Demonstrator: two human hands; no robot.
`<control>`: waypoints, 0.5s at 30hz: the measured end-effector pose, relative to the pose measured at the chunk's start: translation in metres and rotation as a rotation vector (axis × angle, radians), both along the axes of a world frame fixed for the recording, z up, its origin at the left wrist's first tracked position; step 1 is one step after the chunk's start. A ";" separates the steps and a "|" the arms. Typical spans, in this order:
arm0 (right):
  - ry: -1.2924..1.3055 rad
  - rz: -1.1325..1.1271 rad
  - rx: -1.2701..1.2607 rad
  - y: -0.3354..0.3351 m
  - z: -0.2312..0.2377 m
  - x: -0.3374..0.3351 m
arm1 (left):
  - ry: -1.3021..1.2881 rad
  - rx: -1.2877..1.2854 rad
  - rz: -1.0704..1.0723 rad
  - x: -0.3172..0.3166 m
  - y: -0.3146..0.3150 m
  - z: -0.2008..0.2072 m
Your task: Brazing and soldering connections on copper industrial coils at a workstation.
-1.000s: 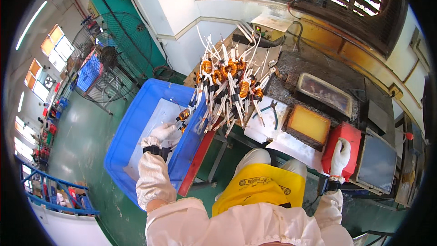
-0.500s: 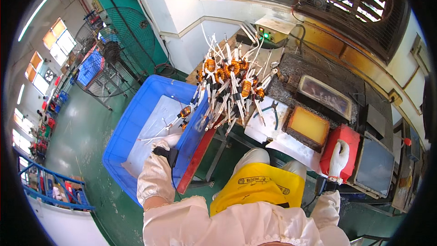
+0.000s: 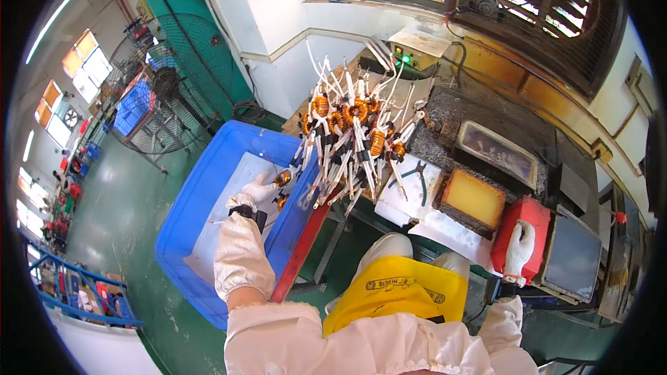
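Note:
Inside the blue bin (image 3: 182, 217), my white-gloved left hand (image 3: 260, 187) reaches with its fingers apart toward a copper-wound coil (image 3: 283, 178) with white-sleeved leads. The fingertips are at the coil's edge; whether they touch it I cannot tell. A second coil (image 3: 281, 201) lies close by against the bin's right wall. On the right, my gloved right hand (image 3: 519, 250) lies on a red box (image 3: 501, 242), thumb and fingers slightly apart, with nothing visible in it. A large heap of similar coils (image 3: 356, 111) with white and black leads covers the bench beside the bin.
Green-handled pliers (image 3: 421, 182) lie on white sheeting. Behind the red box are a tray of yellowish material (image 3: 474, 198) and a framed rectangular pan (image 3: 497, 154). A grey flat plate (image 3: 572, 258) stands at right, a control box (image 3: 419, 48) at the back. A large fan (image 3: 163, 83) stands left.
My left hand has moved forward in the bin, up to the coil, and its fingers now show. My right hand stays on the red box.

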State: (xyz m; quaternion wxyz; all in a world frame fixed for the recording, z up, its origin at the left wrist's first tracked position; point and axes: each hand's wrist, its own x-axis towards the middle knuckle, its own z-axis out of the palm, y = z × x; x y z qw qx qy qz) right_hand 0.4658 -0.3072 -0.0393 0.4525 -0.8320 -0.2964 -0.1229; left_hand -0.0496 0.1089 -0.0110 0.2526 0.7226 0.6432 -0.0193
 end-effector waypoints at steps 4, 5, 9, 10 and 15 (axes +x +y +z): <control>0.005 -0.011 -0.038 0.002 0.001 -0.002 | -0.059 -0.156 -0.060 0.010 0.009 -0.014; 0.003 -0.019 -0.039 0.001 0.000 -0.001 | -0.057 -0.122 -0.042 0.015 0.009 -0.017; -0.007 -0.020 -0.024 0.003 0.005 -0.003 | -0.051 -0.073 -0.007 0.018 0.020 -0.032; -0.003 -0.011 -0.025 0.005 0.008 -0.005 | -0.067 -0.070 -0.013 0.012 0.025 -0.043; -0.034 -0.017 -0.030 0.005 0.006 -0.004 | -0.247 0.105 0.222 0.001 0.032 -0.083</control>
